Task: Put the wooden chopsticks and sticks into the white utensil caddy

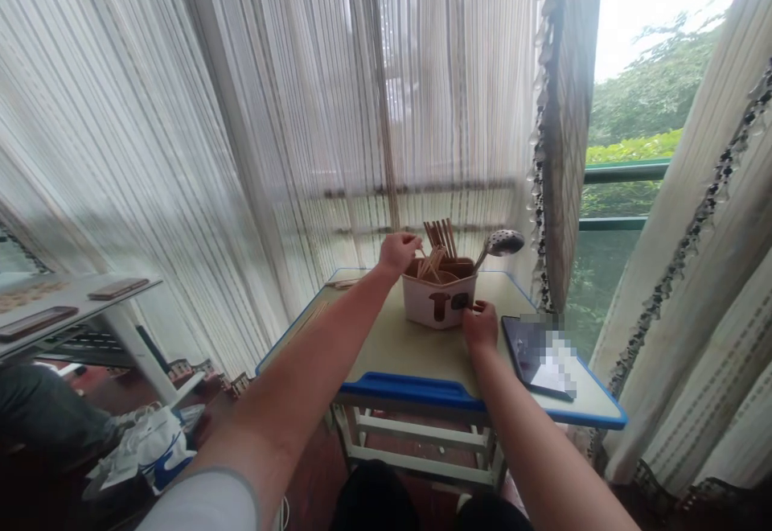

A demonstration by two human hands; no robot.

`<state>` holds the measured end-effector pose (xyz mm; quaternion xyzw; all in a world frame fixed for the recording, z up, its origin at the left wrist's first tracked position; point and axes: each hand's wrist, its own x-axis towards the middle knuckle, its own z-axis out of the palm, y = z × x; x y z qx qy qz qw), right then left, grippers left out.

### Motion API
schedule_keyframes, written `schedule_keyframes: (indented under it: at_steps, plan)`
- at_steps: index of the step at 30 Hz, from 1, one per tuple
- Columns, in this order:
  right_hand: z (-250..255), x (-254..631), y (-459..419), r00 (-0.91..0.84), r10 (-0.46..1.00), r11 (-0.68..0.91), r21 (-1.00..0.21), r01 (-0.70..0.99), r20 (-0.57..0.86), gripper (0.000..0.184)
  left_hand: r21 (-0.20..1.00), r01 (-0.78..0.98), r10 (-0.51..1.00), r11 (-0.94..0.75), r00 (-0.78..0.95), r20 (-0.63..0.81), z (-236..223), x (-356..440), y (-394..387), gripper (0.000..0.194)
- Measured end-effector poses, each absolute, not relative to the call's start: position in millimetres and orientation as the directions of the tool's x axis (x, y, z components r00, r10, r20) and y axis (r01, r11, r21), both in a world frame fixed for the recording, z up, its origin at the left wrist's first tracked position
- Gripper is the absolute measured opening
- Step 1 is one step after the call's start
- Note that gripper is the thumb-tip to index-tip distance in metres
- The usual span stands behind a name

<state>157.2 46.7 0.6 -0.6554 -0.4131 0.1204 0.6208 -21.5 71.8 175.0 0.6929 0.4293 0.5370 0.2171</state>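
Closest to the onlooker are the person's dark-clad knees (374, 503), just behind the white metal legs (422, 442) of a small table with a cream top and a bright blue plastic edge (410, 390). Both bare forearms reach out over the tabletop. The right hand (481, 326) sits low against the front corner of a square white caddy with a brown lining and a brown mushroom-like print (439, 302), its fingers curled and touching the wall; whether they pinch anything, I cannot tell. The left hand (398, 253) is raised at the caddy's top edge with its fingers curled inward, right beside a slanting bundle of thin wooden sticks (431, 264), though I cannot tell whether it grips one. The caddy stands near the middle of the table, holding those sticks, a taller cluster of wooden chopsticks (440, 237) and a metal slotted spoon (505, 242) that leans out toward the window. To the right of the right hand lies a dark tablet (534, 358), its screen partly blurred out. Behind the table hang pale string curtains (289, 113), and a green railing (627, 173) and leafy trees (651, 88) show through the open window at the far right.
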Motion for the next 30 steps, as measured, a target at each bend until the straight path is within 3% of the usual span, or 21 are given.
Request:
schedule_keyframes:
  at_steps: [4, 7, 10, 14, 18, 24, 27, 30]
  plan:
    - [2, 157, 45, 0.635, 0.682, 0.13, -0.915, 0.383, 0.363, 0.031, 0.632, 0.313, 0.6, -0.709, -0.203, 0.774, 221, -35, 53, 0.029]
    - [2, 158, 45, 0.631, 0.689, 0.125, -0.916, 0.382, 0.357, 0.034, 0.505, 0.429, 0.394, -0.749, -0.324, 0.86, 249, -51, 42, 0.034]
    - [1, 159, 46, 0.625, 0.701, 0.106, -0.917, 0.384, 0.343, 0.038, 0.451, 0.571, 0.319, -0.686, -0.322, 0.892, 252, -61, 38, 0.032]
    - [0, 159, 47, 0.618, 0.707, 0.106, -0.915, 0.389, 0.344, 0.039, 0.416, 0.69, 0.466, -0.592, -0.128, 0.875, 222, -57, 41, 0.026]
    - [0, 158, 47, 0.62, 0.707, 0.111, -0.919, 0.379, 0.341, 0.039, 0.449, 0.716, 0.675, -0.535, 0.043, 0.737, 187, -40, 46, 0.027]
    - [0, 159, 47, 0.62, 0.703, 0.125, -0.919, 0.375, 0.349, 0.038, 0.285, 0.808, 0.752, -0.515, 0.266, 0.603, 166, -23, 37, 0.031]
    - [-1, 158, 47, 0.612, 0.71, 0.109, -0.913, 0.393, 0.348, 0.038, 0.209, 0.852, 0.741, -0.479, 0.265, 0.617, 159, -25, 28, 0.035]
    - [-1, 159, 47, 0.612, 0.704, 0.097, -0.903, 0.419, 0.36, 0.038, 0.233, 0.837, 0.702, -0.495, 0.227, 0.675, 147, -37, 19, 0.035]
